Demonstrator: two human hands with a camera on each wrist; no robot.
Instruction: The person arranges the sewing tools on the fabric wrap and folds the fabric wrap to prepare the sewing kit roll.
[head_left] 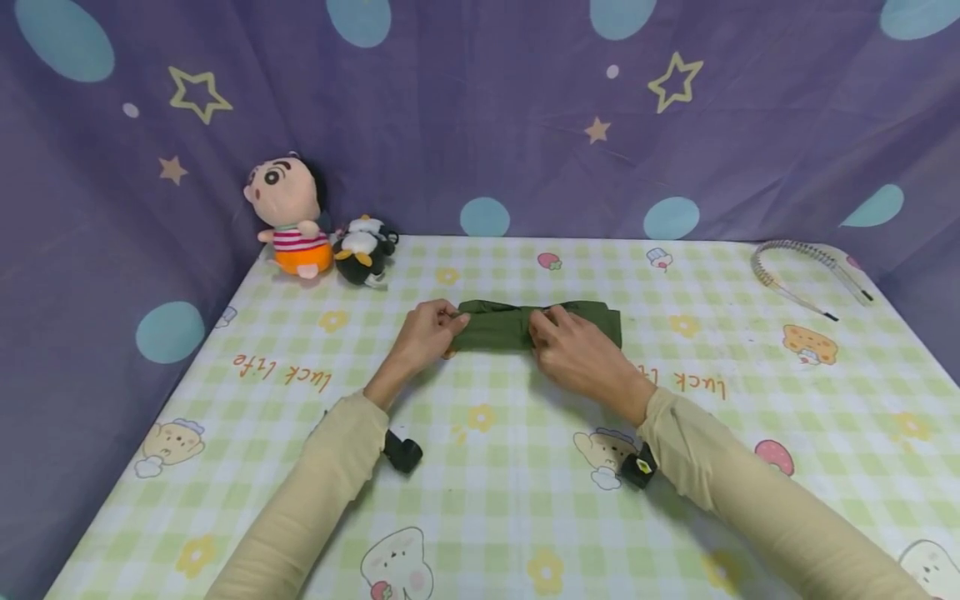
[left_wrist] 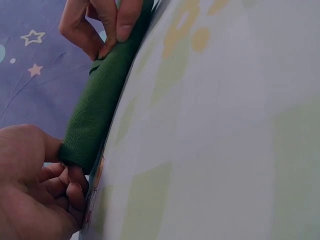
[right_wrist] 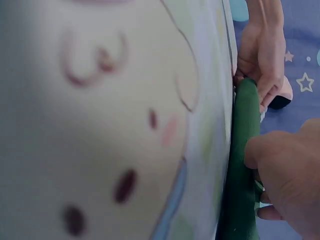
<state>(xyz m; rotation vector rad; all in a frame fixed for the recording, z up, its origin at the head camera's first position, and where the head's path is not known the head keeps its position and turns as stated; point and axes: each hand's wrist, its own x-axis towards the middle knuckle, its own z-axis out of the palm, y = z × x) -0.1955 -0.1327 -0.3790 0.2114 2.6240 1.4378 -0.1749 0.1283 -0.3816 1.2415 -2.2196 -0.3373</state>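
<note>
A dark green cloth (head_left: 491, 330), folded into a flat, narrow bundle, lies crosswise on the table in the head view. My left hand (head_left: 429, 333) grips its left end; in the left wrist view the thumb is on top and the curled fingers (left_wrist: 75, 195) are at the end's underside. Around the middle of the bundle, my right hand (head_left: 573, 350) pinches the fabric between thumb and fingertips. The right wrist view shows the cloth (right_wrist: 244, 130) as a long roll along the tabletop, with the right hand (right_wrist: 290, 175) over its upper side.
A cartoon boy plush (head_left: 296, 217) and a small penguin plush (head_left: 363, 250) are at the table's back left. A headband (head_left: 783, 250) lies at the back right. The checked tablecloth (head_left: 480, 483) covers the table, and a purple curtain (head_left: 450, 108) hangs behind it.
</note>
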